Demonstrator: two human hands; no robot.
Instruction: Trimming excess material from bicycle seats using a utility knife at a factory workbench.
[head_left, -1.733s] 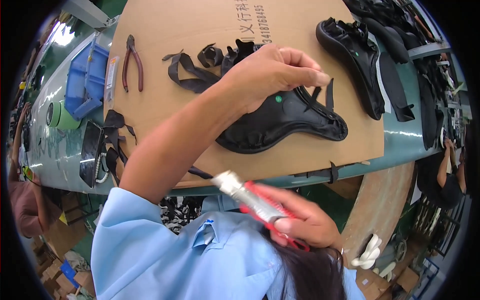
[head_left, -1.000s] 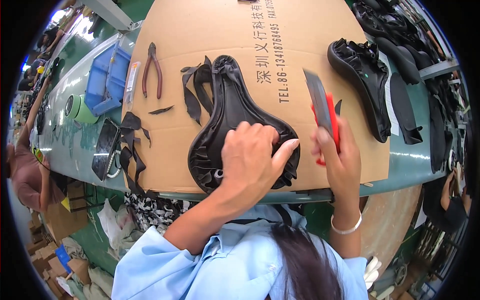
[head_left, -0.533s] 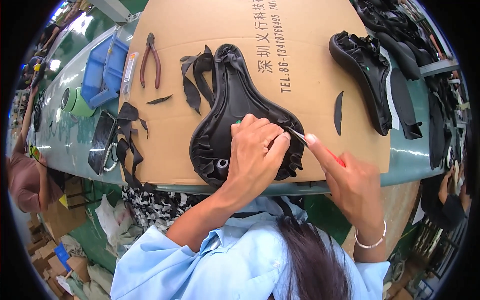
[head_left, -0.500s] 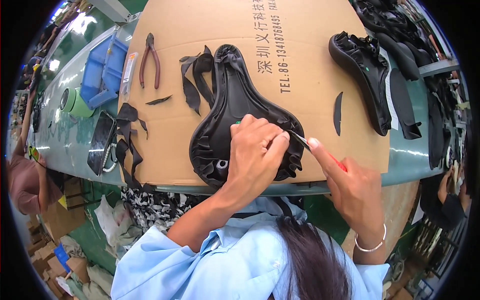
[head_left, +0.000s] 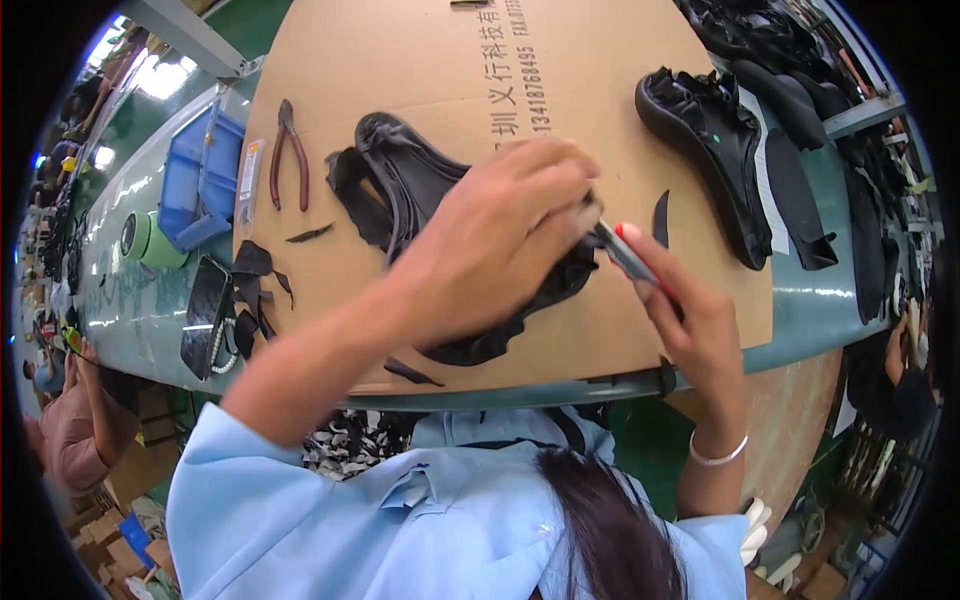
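Observation:
An underside-up black bicycle saddle [head_left: 420,185] lies on the cardboard, nose toward the far left, its rear largely covered by my left hand and forearm. My left hand [head_left: 510,225] is closed over the saddle, fingertips pinched at the knife's tip; what they grip is blurred and hidden. In my right hand [head_left: 695,310] is a red and grey utility knife [head_left: 630,262], pointing up and left toward the left fingertips. Gathered black cover material [head_left: 570,280] shows along the saddle's rear edge. Black offcuts [head_left: 355,200] lie against its left side.
Cardboard [head_left: 350,60] covers the table's middle. Red-handled cutting pliers [head_left: 290,155], a blue bin [head_left: 195,180], a green round container [head_left: 155,238] and a phone [head_left: 207,310] lie left. Another black saddle [head_left: 705,160] and black pieces [head_left: 795,200] sit right. A co-worker [head_left: 75,420] is at the far left.
The saddle has turned, its nose swinging left. My left hand has risen away from the saddle's middle toward the knife tip. A black scrap now shows by the cardboard's near edge.

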